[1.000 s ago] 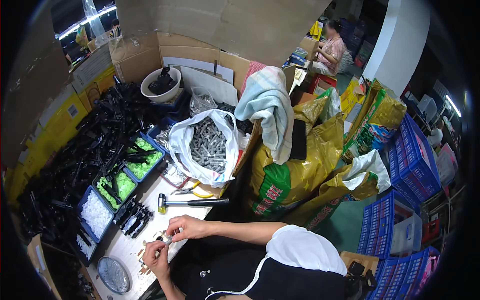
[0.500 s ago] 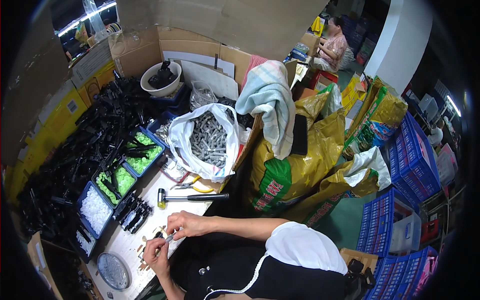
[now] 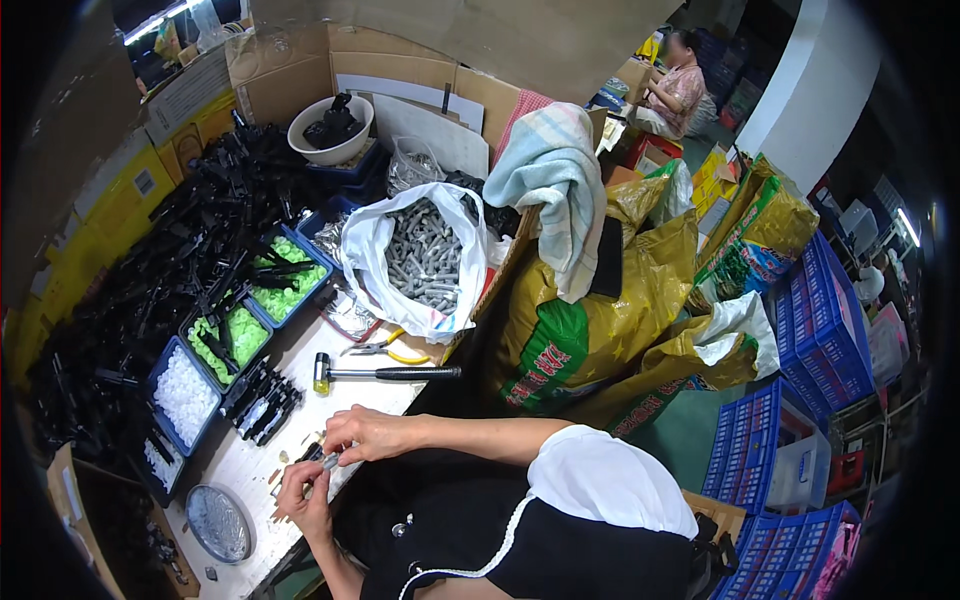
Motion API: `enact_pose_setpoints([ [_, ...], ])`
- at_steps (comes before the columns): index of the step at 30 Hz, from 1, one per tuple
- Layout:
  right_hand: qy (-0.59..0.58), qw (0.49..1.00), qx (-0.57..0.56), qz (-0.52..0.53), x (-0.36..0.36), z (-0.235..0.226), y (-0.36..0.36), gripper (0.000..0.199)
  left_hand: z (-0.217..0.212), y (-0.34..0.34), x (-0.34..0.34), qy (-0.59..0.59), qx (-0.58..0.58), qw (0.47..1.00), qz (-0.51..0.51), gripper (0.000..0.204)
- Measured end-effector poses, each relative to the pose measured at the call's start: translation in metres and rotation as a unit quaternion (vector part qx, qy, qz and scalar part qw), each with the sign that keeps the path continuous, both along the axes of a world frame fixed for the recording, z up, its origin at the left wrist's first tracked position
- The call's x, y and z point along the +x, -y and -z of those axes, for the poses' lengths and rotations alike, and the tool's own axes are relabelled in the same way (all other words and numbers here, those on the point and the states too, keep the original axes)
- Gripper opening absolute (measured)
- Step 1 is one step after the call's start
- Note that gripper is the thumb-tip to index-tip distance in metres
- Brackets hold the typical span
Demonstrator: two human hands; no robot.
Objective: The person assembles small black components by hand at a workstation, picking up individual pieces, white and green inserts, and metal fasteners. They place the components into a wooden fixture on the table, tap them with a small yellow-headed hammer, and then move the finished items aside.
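Over the near edge of the white worktop (image 3: 345, 395), my two hands work close together on a small grey cylindrical piece (image 3: 330, 462). My right hand (image 3: 368, 436) pinches its upper end, and my left hand (image 3: 305, 497) has thumb and fingers closed at the lower end. Fingers hide most of the piece, so its exact kind does not show. Small brownish and dark bits lie on the worktop beneath and beside my left hand. A hammer (image 3: 395, 373) with a black handle and yellow face rests just beyond my right hand. Stacked black parts (image 3: 262, 402) stand farther left.
Blue bins hold white pieces (image 3: 185, 397) and green pieces (image 3: 243, 337). A large pile of black parts (image 3: 150, 280) fills the left. A white bag (image 3: 365, 270) holds grey cylindrical pieces. Pliers (image 3: 385, 348), a round clear dish (image 3: 218, 522) and gold sacks (image 3: 590, 330) surround my place.
Both hands have shifted slightly left and up in the picture, still together on the grey piece. The whole view has moved a little.
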State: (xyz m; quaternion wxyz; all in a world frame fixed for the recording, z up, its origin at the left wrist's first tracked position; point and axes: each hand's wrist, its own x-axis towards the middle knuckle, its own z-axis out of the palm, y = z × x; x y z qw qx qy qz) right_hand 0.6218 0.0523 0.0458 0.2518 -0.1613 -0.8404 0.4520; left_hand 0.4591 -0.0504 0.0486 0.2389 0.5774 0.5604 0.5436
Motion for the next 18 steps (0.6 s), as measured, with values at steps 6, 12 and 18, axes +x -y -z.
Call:
enact_pose_setpoints([
  [6, -0.009, 0.999, 0.029, -0.031, -0.004, 0.015, -0.003, 0.022, 0.009, 0.007, -0.003, -0.075, 0.012, 0.996, -0.035, 0.011],
  [12, -0.01, 0.998, 0.044, 0.037, 0.011, 0.001, -0.013, 0.017, -0.005, 0.009, -0.016, -0.139, 0.032, 0.983, -0.112, 0.024],
  [18, 0.025, 0.997, 0.043, 0.063, 0.003, 0.001, -0.021, 0.017, 0.028, 0.029, -0.047, -0.134, -0.001, 0.954, -0.267, 0.019],
])
